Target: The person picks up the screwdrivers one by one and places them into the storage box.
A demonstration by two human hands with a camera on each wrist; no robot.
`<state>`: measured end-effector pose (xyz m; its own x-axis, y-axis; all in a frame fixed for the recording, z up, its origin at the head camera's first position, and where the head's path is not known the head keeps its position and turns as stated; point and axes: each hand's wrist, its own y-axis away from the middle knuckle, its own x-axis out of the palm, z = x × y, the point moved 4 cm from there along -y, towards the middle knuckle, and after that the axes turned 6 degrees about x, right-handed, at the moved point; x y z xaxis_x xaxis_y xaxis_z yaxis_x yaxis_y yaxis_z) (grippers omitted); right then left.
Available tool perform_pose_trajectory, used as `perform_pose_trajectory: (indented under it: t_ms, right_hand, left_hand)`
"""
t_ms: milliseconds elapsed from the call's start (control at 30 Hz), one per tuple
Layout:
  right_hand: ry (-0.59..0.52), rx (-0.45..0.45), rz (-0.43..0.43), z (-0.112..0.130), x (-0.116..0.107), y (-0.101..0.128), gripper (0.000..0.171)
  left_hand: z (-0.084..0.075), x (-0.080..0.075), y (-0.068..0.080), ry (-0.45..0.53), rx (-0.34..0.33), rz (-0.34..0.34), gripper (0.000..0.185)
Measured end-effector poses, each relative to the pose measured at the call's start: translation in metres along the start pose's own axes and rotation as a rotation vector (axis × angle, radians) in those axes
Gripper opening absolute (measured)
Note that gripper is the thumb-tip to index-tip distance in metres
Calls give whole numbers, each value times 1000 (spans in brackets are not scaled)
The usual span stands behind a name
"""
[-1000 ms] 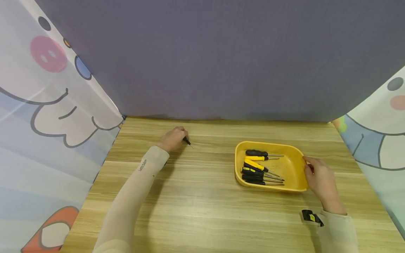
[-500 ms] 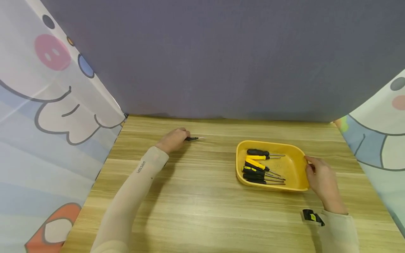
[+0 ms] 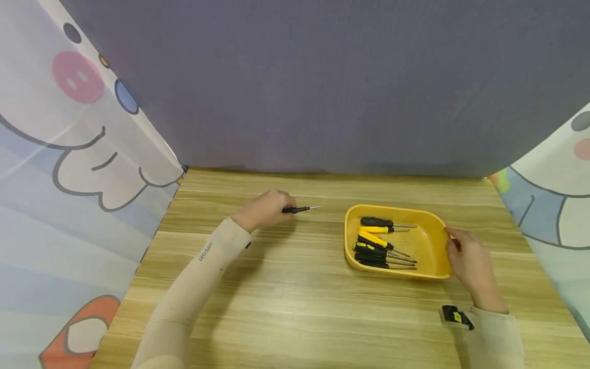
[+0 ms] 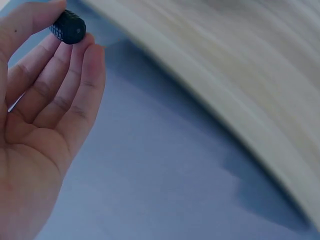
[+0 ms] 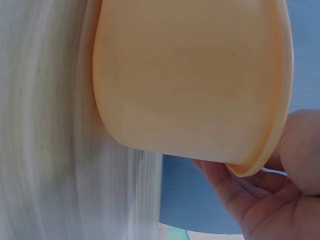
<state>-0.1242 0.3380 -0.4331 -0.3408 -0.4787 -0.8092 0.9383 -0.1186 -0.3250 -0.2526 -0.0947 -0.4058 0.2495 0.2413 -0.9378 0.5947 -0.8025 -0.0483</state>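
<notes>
Left hand (image 3: 266, 209) fingers pinched on small black screwdriver (image 3: 299, 209) handle, left of yellow tray (image 3: 433, 241). Light, stiff, probably ribbed grip. Right hand (image 3: 470, 259) fingers curled on tray rim.

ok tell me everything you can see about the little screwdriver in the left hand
The screwdriver is small and slim, with a black handle and a thin bare metal shaft ending in a fine tip. It lies roughly level above the wooden table, tip pointing right toward the yellow tray, short of its rim. The left hand pinches the handle between thumb and fingertips; the left wrist view shows the handle's ribbed, rounded butt end. Nothing else touches it.
</notes>
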Motion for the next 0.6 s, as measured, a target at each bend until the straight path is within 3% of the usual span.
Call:
perform_pose_trajectory:
  t_ms: [333, 600]
  right_hand:
    - [1, 2, -1, -1, 0, 0, 27]
    - [-4, 3, 10, 0, 0, 0, 27]
  left_hand:
    - [-48, -7, -28, -51, 82, 4, 6]
    - [-81, 2, -65, -111, 152, 23, 11]
